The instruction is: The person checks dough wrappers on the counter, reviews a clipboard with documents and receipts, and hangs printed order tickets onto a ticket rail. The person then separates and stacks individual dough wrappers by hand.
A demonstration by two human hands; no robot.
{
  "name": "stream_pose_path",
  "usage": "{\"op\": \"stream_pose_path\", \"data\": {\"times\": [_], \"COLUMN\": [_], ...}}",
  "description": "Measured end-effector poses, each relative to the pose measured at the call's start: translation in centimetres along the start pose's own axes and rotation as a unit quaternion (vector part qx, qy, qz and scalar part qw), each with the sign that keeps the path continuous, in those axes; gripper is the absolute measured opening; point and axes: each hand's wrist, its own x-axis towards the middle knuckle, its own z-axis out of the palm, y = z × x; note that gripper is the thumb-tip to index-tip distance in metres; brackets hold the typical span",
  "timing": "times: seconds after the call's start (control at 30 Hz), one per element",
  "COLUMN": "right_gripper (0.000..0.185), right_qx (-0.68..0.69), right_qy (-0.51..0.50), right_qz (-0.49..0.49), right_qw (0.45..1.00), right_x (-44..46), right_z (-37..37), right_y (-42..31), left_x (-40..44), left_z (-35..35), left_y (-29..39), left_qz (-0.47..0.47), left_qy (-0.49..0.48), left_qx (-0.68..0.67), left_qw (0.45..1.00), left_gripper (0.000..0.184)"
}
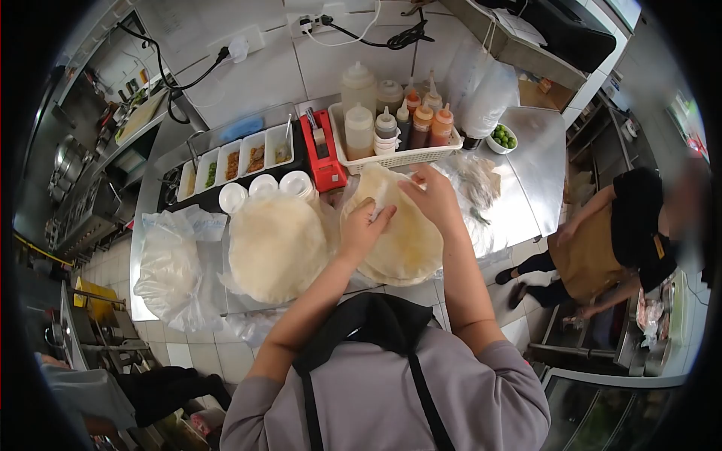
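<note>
Two stacks of thin, pale round flatbreads lie side by side on the steel counter. Over the right flatbread stack (402, 259) both hands are working. My left hand (364, 231) is closed on the lifted, folded-over part of the top flatbread (374, 186). At the far right edge of that same flatbread, my right hand (432, 197) pinches with thumb and fingers. Part of the sheet is hidden behind the fingers. Beside my left forearm sits the left flatbread stack (277, 239), untouched, on clear plastic.
Behind the stacks stand a red device (323, 150), a basket (410, 158) of sauce bottles, white lidded cups (295, 183) and topping trays (254, 156). A plastic bag (171, 263) lies at left, a bowl of limes (502, 139) at right. A co-worker (609, 240) stands to the right.
</note>
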Motion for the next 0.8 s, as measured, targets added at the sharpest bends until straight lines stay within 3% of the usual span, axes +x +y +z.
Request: {"op": "stream_pose_path", "data": {"times": [0.1,0.2,0.27,0.37,0.47,0.5,0.57,0.67,0.7,0.8], "right_gripper": [0.018,0.013,0.011,0.011,0.012,0.012,0.011,0.011,0.01,0.011], "right_qx": [-0.099,-0.02,-0.004,0.052,0.077,0.077,0.09,0.059,0.04,0.155], "right_qy": [-0.128,-0.089,-0.139,-0.17,-0.21,-0.228,-0.217,-0.199,-0.193,-0.185], "right_qz": [0.02,0.044,0.054,0.022,-0.01,-0.016,-0.048,-0.066,-0.067,-0.041], "right_qw": [0.987,0.995,0.989,0.984,0.975,0.97,0.971,0.976,0.978,0.97], "right_x": [1.5,2.0,2.2,2.0,1.7,1.6,1.1,1.0,1.2,1.3], "right_z": [0.6,1.1,1.0,2.1,2.7,2.8,3.5,3.1,2.7,1.4], "right_y": [-0.5,-0.8,-2.0,-2.6,-4.3,-5.1,-6.2,-7.2,-7.6,-9.5], "left_x": [-0.5,-1.1,-1.8,-1.7,-0.4,-0.2,0.0,0.0,-0.1,-0.6], "left_z": [-0.6,-1.5,-1.9,-2.1,-3.3,-3.9,-5.5,-7.2,-7.3,-8.0], "left_y": [0.4,-1.9,-2.8,-0.6,-1.3,-1.1,0.8,4.0,3.9,3.7], "left_qz": [0.017,-0.028,-0.063,-0.05,0.017,-0.012,-0.068,-0.122,-0.106,-0.068], "left_qy": [0.014,0.034,0.034,0.111,0.129,0.12,0.1,0.016,0.03,0.073], "left_qx": [-0.036,-0.047,-0.089,-0.213,-0.151,-0.108,-0.021,-0.067,-0.089,-0.143], "left_qw": [0.999,0.998,0.993,0.969,0.98,0.987,0.992,0.99,0.99,0.985], "left_gripper": [0.03,0.027,0.025,0.029,0.035,0.032,0.03,0.032,0.034,0.037]}}
